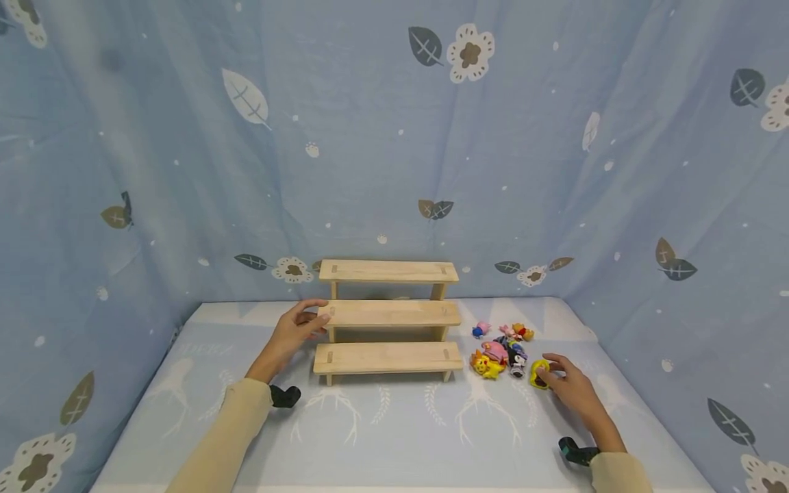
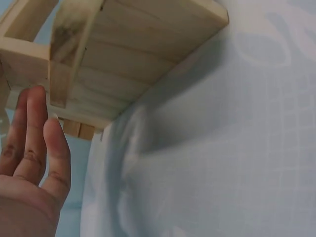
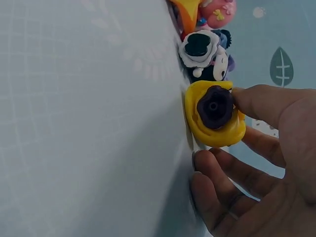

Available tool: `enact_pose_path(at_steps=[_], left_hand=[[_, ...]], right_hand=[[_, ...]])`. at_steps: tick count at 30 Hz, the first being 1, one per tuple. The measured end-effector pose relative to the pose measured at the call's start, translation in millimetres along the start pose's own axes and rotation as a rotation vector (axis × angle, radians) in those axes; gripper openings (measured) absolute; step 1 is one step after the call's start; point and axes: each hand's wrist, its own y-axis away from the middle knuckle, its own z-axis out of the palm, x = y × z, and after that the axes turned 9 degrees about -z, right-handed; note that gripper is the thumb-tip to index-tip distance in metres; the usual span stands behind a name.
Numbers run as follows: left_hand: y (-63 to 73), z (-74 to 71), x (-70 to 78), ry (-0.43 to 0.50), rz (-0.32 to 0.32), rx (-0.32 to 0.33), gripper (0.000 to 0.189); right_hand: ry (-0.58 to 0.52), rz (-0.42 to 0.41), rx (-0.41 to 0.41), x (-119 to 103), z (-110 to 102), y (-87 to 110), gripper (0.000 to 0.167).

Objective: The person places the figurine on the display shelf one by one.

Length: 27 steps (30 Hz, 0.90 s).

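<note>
A light wooden three-step display stand is on the table. My left hand is at the left end of its middle step, with fairly straight fingers against or close beside the wood; contact is hard to tell in the left wrist view, where the fingers reach up by the stand's underside. My right hand pinches a yellow toy figure with a dark, hollow round part, between thumb and a finger largely hidden behind it. The other fingers are loosely bent. Beside it is a black-and-white figure.
Several small toy figures are clustered right of the stand, among them a yellow one with an orange mane, a pink one and an orange-yellow one. A patterned blue curtain surrounds the table at the back and sides.
</note>
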Motion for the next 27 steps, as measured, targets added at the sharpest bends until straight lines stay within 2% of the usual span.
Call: enact_pose_path(at_steps=[6,10,17,27], left_hand=[[-0.3,-1.0,-3.4,0.039,0.003,-0.040,0.058],[-0.2,0.0,-2.8,0.061,0.003,-0.037,0.057],[0.1,-0.8,-3.5,0.070,0.016,-0.042,0.055],[-0.5,-2.9,-2.0,0.067,0.020,-0.047,0.054]], right_hand=[[-0.067,0.025,-0.012,0.1,-2.6,-2.6,0.078],[-0.127,0.049,-0.022,0.2,-2.3,-3.4,0.080],[-0.131,0.066,-0.017,-2.9,1.3,-5.0,0.083],[-0.172,0.041,-0.005,-7.5,2.3,-4.7,0.061]])
